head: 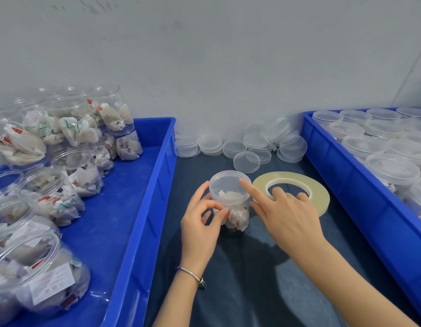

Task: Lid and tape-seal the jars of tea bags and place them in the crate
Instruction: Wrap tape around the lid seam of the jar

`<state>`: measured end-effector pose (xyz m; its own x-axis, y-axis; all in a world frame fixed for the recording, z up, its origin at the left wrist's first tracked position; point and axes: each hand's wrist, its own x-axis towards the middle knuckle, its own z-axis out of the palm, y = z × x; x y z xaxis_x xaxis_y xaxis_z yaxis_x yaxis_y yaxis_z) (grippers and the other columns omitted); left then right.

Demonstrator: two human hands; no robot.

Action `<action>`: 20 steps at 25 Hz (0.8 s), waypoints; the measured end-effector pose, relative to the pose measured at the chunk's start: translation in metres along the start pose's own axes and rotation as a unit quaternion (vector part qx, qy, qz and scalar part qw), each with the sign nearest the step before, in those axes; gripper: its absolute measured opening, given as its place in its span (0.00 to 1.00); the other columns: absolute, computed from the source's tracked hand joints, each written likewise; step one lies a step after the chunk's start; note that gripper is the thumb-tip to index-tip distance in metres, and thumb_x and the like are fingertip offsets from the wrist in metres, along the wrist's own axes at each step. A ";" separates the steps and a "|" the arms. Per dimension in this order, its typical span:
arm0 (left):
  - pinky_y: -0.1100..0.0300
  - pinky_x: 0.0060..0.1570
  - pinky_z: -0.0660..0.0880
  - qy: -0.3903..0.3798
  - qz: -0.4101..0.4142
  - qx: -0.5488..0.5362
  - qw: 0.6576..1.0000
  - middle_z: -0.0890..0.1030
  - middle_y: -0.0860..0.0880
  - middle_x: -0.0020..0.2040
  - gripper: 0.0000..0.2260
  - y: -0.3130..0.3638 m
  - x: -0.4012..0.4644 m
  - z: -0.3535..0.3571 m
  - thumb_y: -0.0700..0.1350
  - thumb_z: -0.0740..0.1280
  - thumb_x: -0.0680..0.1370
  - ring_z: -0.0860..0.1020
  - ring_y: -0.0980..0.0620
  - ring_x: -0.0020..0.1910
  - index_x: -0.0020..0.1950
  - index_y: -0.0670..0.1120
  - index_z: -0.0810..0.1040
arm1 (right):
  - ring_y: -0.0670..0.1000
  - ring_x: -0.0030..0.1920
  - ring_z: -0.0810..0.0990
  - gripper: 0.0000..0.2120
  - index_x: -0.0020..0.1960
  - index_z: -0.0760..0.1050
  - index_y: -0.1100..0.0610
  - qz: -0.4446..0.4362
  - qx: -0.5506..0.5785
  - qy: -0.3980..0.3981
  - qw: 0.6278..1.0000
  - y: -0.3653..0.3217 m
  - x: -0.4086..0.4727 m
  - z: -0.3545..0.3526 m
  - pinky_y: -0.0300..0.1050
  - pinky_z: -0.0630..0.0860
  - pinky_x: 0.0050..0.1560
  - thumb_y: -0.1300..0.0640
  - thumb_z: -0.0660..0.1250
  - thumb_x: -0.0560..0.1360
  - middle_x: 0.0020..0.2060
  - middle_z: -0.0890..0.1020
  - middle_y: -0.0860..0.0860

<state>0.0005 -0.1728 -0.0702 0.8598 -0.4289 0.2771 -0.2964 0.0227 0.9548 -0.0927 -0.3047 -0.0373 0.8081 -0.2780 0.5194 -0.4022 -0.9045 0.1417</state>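
Dark blue cloth covers your bench [263, 279] below a plain pale wall, and everything turns on the one jar [235, 215] standing upright mid-cloth with its lid [229, 185] already on top.

Nearest you, your left hand [200, 227] is at the jar's left side, thumb and forefinger pinched together against the wall just below the lid; whether a tape end sits in that pinch is too small to tell. Your right hand [285, 215] comes in from the jar's right, forefinger straight and touching the lid's rim, other fingers curled loosely, gripping nothing.

Just right of the jar, partly under your right hand, the tape roll [320, 197] lies flat. Left of the jar runs the crate of unlidded jars [134, 232]; right of it, the crate of lidded jars [346, 180]. Beyond the jar, against the wall, spare lids [246, 161] sit in short stacks.

Watch out now: the jar is tall, light, and on soft cloth. Push that forefinger sideways and it could tip, since your left hand is only pinching, not bracing. If the lid isn't fully seated, tape would likely seal it crooked. Clear tape may also fold onto itself if pulled slack.
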 end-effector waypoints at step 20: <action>0.74 0.45 0.73 -0.021 0.003 -0.016 1.000 0.74 0.55 0.65 0.05 -0.007 0.006 -0.009 0.33 0.70 0.73 0.75 0.68 0.57 0.39 0.40 0.79 | 0.54 0.31 0.71 0.22 0.74 0.48 0.34 -0.003 0.019 -0.093 0.996 0.005 0.001 0.009 0.43 0.57 0.29 0.42 0.47 0.81 0.37 0.73 0.50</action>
<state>0.0114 -0.1678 -0.0744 0.8399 -0.4657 0.2788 -0.2877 0.0537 0.9562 -0.0900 -0.3120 -0.0438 0.8774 -0.3239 0.3539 -0.3831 -0.9171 0.1104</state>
